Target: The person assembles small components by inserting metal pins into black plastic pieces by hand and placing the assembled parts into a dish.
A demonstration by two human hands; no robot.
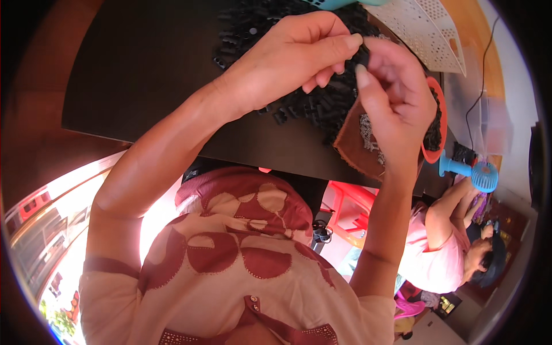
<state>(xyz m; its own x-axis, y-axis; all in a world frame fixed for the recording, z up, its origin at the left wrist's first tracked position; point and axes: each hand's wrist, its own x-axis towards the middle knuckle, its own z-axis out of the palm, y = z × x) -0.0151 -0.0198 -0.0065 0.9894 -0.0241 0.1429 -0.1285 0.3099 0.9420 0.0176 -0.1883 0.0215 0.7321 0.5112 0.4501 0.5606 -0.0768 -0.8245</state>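
Both my hands are raised over the dark table, fingertips almost meeting. My left hand (310, 49) is closed in a pinch, thumb against forefinger; whatever it grips at the tips is too small to name. My right hand (399, 86) curls round from the other side, holding a small black plastic piece (361, 56) between thumb and fingers. Beneath them spreads a heap of small black plastic pieces (325, 106), partly hidden by my hands. Under my right wrist lies a brown cloth (352, 144) with a pile of small silvery metal parts (367, 131).
A red-orange bowl (441, 123) of dark pieces stands right of my right hand. Behind are a white perforated basket (422, 29) and a teal basket (333, 3). A blue fan (484, 176) stands at right, near a seated person in pink (437, 253). A red plastic stool (348, 207) is below the table.
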